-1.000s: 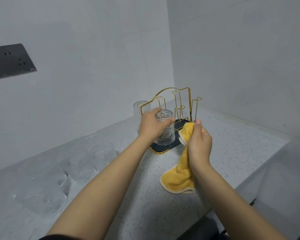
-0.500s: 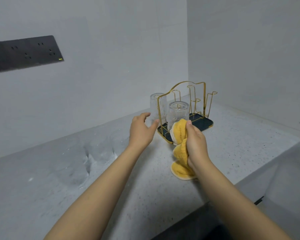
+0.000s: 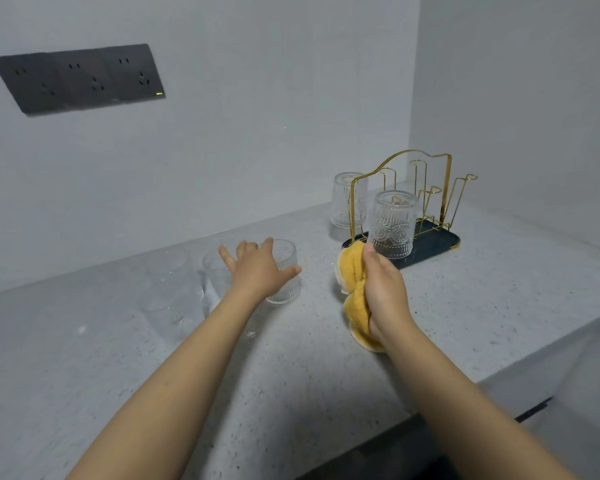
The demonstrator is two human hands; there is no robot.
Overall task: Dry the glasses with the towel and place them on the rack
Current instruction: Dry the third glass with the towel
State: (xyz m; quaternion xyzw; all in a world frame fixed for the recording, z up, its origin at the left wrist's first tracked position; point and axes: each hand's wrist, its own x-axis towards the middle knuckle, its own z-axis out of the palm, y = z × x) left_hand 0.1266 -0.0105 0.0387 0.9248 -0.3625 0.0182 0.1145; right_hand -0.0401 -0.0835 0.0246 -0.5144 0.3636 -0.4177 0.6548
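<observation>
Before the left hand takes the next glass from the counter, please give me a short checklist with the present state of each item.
1. Left hand open over the upright glass: ok.
2. Grip closed on that glass: not ok, fingers spread.
3. Right hand holds the yellow towel: ok.
4. Free pegs on the gold rack: ok.
5. Two inverted glasses at the rack, standing steady: ok.
6. Upright glass wet: cannot tell.
</observation>
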